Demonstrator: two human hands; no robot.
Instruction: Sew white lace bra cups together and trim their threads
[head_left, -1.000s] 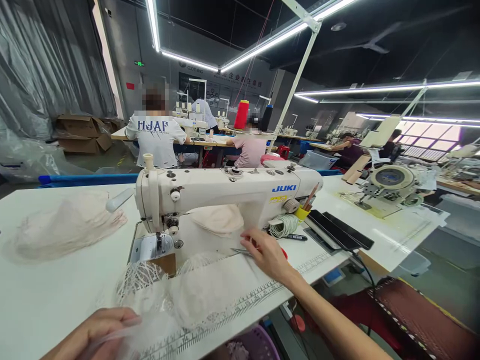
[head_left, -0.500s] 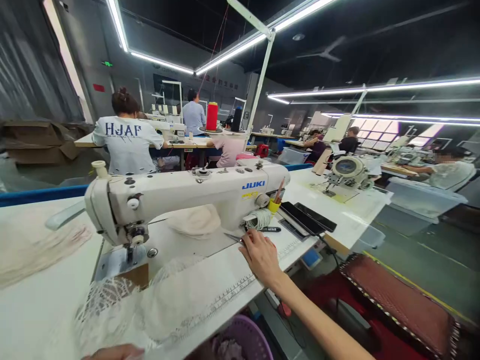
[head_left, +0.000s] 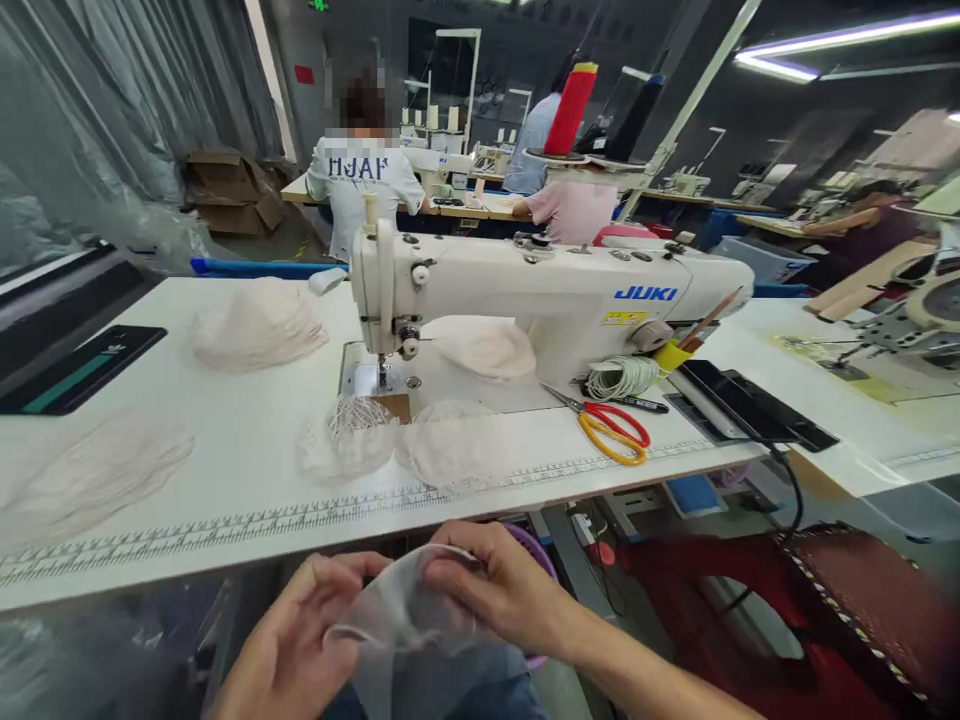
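A sheer whitish piece of fabric [head_left: 397,615] is stretched between my two hands in front of the table edge, above my lap. My left hand [head_left: 296,625] grips its left side between thumb and fingers. On the upper right of the fabric, my right hand [head_left: 499,585] pinches the edge with its thumb on top. Beyond them, white lace cup-shaped pieces [head_left: 450,445] lie on the table in front of the sewing machine [head_left: 480,285]. Scissors with red and orange handles [head_left: 615,432] rest on the table to the right, out of my hands.
Stacks of pale fabric pieces [head_left: 259,325] lie left of the machine. A printed ruler strip [head_left: 300,515] runs along the table's front. A coil of cord [head_left: 622,378], a marker [head_left: 646,404] and phones [head_left: 739,400] sit at the right. A purple basket [head_left: 536,550] stands below.
My right hand has let go of the scissors, leaving them on the table, and come back to my lap. Both hands now hold the sheer fabric. The view has turned left and down.
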